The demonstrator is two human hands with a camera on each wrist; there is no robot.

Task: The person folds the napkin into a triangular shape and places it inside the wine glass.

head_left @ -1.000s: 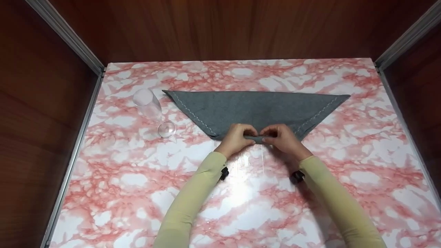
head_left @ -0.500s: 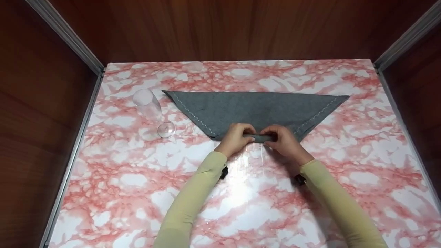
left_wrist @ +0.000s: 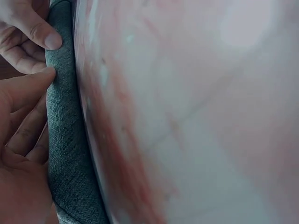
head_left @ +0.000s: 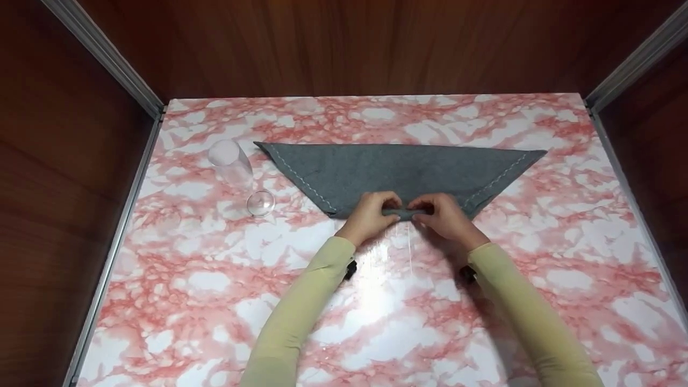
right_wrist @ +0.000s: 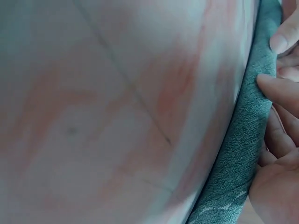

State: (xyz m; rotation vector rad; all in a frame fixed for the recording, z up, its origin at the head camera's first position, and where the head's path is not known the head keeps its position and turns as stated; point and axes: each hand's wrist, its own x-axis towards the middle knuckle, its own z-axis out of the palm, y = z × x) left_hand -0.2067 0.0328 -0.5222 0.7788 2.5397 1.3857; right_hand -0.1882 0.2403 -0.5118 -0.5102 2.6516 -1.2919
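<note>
gray cloth (head_left: 398, 169) lies on surface (head_left: 376, 333), at twelve o'clock. left hand (head_left: 370, 214) and right hand (head_left: 445, 216) close together, fingers of both pinching rolled edge (left_wrist: 65, 116) at cloth's six o'clock. probably best: small, even turns, snug roll, hands level.

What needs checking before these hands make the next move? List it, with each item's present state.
1. Left hand gripping the cloth at its near edge: ok, pinched.
2. Right hand gripping the same edge: ok, close beside the left.
3. Cloth spread out beyond the hands: ok, no large creases visible.
4. Glass clear of the cloth: ok, apart, to its left.
5. Layers inside the near edge even: cannot tell, hidden.
</note>
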